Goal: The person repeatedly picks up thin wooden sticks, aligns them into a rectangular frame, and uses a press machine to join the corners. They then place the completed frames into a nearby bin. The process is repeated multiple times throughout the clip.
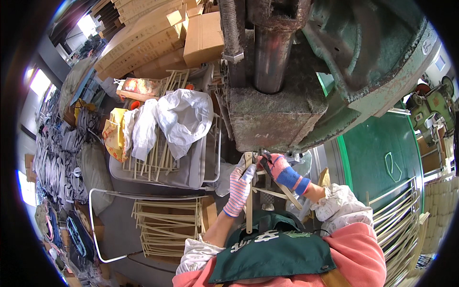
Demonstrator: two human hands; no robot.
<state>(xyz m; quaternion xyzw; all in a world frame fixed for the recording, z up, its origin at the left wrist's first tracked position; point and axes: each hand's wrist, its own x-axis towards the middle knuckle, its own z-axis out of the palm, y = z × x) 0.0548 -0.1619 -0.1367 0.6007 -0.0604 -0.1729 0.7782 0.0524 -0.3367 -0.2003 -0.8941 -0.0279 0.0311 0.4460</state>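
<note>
My left hand, in a striped white-and-pink glove, is closed around a long flat beige strip. The strip points toward my body, its far end under the press. To its right, my right hand, in a pink and blue glove, has its fingers curled in close below the press head; what they grip is hidden. A second beige strip slants out from below that hand; whether it is joined to the first I cannot tell. Just beyond both hands is the worn metal block of the press.
Beige slatted frames lie stacked at the left, near a white tube frame. Beyond them, a cart carries a white sack and more strips. Cardboard boxes stand behind. More strips lie right, before a green panel.
</note>
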